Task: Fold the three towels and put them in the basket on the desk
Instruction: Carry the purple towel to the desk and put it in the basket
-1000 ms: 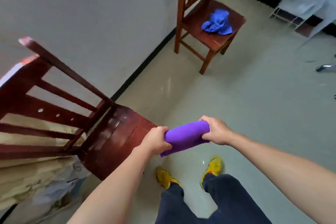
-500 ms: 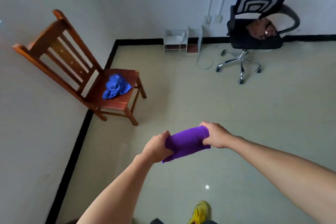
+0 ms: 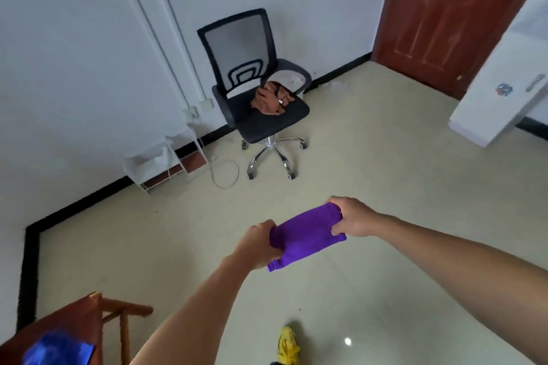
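A folded purple towel (image 3: pixel 307 235) is held in the air in front of me, above the floor. My left hand (image 3: pixel 257 243) grips its left end and my right hand (image 3: pixel 353 217) grips its right end. A crumpled blue towel (image 3: pixel 56 348) lies on a wooden chair (image 3: pixel 89 317) at the bottom left. A crumpled brown towel (image 3: pixel 272 98) lies on the seat of a black office chair (image 3: pixel 267 118) by the far wall. No basket or desk is in view.
A low white wire rack (image 3: pixel 166 160) stands against the wall left of the office chair, with a cable (image 3: pixel 228 175) looping on the floor. A brown door (image 3: pixel 450 15) is at the back right, a white door (image 3: pixel 504 98) stands open at the right. Beige tiled floor lies between.
The view has swung to the right: the wooden chair with the blue towel slid to the bottom left, and the office chair is now centred. Both hands keep holding the purple towel.
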Tool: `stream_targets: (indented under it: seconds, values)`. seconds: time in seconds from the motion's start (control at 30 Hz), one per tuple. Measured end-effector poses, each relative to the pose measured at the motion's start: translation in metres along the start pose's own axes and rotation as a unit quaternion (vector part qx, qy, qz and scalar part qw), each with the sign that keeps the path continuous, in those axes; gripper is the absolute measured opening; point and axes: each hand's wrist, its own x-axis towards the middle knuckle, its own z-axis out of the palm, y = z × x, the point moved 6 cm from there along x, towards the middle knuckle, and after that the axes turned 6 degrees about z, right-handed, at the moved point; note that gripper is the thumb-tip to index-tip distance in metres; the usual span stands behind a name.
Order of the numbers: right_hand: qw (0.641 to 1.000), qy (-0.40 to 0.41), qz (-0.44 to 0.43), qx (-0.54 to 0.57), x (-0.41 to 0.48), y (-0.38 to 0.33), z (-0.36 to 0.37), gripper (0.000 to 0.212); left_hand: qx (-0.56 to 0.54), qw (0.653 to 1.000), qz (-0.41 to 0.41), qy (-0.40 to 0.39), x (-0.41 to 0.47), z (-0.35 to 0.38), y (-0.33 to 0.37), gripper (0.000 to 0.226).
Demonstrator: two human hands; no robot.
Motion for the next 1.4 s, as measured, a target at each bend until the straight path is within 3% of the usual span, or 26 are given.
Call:
stream_targets:
  seconds: [0.17,0.37,0.77,1.03,1.4]
  values:
    - [0.991,0.069,0.071,0.087,0.034,0.049,-0.095,0.045,0.042,0.991,0.095,-0.081,0.129,-0.035,0.083,0.035]
    - [0.966,0.144,0.139,0.166,0.087,0.152,-0.206,0.045,0.069,0.968,0.187,-0.154,0.282,-0.02,0.205,0.04]
    - [0.928,0.209,0.195,0.237,0.203,0.31,-0.446,0.03,0.075,0.953,0.225,-0.189,0.535,0.002,0.426,0.032]
    - [0.917,0.241,0.212,0.237,0.284,0.398,-0.591,0.037,0.087,0.931,0.278,-0.22,0.697,0.019,0.551,0.035]
    - [0.822,0.345,0.301,0.339,0.36,0.563,-0.809,0.033,0.02,0.895,0.337,-0.292,0.927,0.043,0.794,0.041]
